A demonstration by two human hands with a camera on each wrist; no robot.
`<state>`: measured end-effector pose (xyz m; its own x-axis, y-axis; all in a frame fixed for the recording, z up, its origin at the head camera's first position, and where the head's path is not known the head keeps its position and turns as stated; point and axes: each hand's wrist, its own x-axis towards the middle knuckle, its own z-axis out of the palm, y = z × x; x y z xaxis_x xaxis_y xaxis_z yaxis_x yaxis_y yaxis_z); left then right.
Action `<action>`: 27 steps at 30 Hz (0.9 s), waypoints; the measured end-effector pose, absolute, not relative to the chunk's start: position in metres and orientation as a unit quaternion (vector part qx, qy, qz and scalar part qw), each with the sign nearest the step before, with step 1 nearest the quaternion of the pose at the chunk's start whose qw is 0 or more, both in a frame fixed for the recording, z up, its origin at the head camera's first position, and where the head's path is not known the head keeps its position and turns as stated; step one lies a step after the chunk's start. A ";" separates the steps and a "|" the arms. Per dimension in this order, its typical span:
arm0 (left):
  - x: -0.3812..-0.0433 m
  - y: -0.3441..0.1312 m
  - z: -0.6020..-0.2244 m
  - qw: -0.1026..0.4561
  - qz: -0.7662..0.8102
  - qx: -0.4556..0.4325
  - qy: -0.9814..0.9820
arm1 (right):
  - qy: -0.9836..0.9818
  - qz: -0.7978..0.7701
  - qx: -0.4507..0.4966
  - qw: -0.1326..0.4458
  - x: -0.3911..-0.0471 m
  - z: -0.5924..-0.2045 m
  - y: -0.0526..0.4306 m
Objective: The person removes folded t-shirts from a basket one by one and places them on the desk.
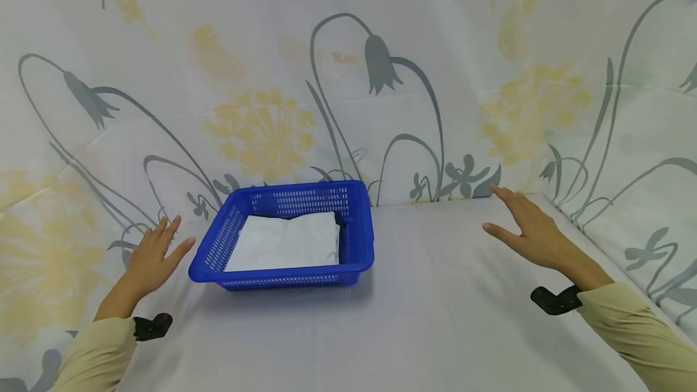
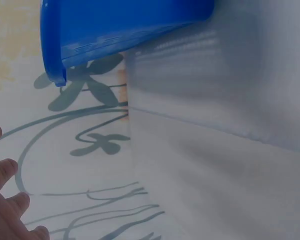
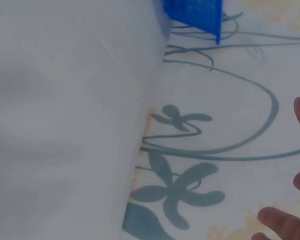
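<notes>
A blue plastic basket [image 1: 362,228] with slotted walls sits on the white-covered table, left of centre in the head view. Inside it lies folded white cloth or paper [image 1: 285,242]; its exact kind is unclear. Something dark shows along its edges. My left hand [image 1: 149,259] hovers just left of the basket, fingers spread, not touching it. Well to the basket's right, my right hand [image 1: 536,231] is held in the air with fingers extended and nothing in it. Both wrist views catch only fingertips and part of the blue basket.
The white tabletop [image 1: 425,319] stretches in front of and right of the basket. Behind it and at the sides hangs a white curtain [image 1: 348,107] printed with grey and yellow flowers. Each wrist wears a black strap [image 1: 555,300] over a beige sleeve [image 1: 626,325].
</notes>
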<state>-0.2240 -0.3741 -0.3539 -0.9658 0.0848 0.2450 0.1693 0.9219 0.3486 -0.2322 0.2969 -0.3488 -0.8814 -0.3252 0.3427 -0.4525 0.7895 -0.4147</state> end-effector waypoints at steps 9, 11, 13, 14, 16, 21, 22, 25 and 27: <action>-0.222 -0.368 -0.340 0.128 -0.252 -0.069 -0.957 | -0.921 0.321 0.183 0.119 -0.228 -0.331 0.280; -0.221 -0.365 -0.337 0.125 -0.262 -0.060 -0.955 | -0.916 0.337 0.181 0.119 -0.227 -0.327 0.276; -0.220 -0.363 -0.334 0.121 -0.270 -0.051 -0.954 | -0.911 0.351 0.179 0.122 -0.226 -0.323 0.271; -0.220 -0.361 -0.333 0.119 -0.275 -0.047 -0.953 | -0.908 0.359 0.179 0.122 -0.225 -0.321 0.268; -0.220 -0.358 -0.331 0.117 -0.281 -0.039 -0.952 | -0.903 0.372 0.178 0.122 -0.223 -0.317 0.263; -0.220 -0.353 -0.325 0.125 -0.310 -0.038 -0.942 | -0.887 0.411 0.176 0.111 -0.221 -0.309 0.248; -0.220 -0.352 -0.324 0.127 -0.317 -0.038 -0.939 | -0.883 0.422 0.178 0.105 -0.221 -0.308 0.245; -0.220 -0.348 -0.321 0.135 -0.346 -0.038 -0.928 | -0.871 0.449 0.179 0.091 -0.221 -0.306 0.238; -0.219 -0.344 -0.319 0.137 -0.366 -0.039 -0.920 | -0.865 0.461 0.182 0.083 -0.221 -0.304 0.234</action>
<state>-0.2193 -0.3435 -0.3194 -0.9597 -0.0290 0.2796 0.1712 0.7287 0.6631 -0.2211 0.2343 -0.3043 -0.9201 -0.2373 0.3115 -0.3909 0.5094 -0.7666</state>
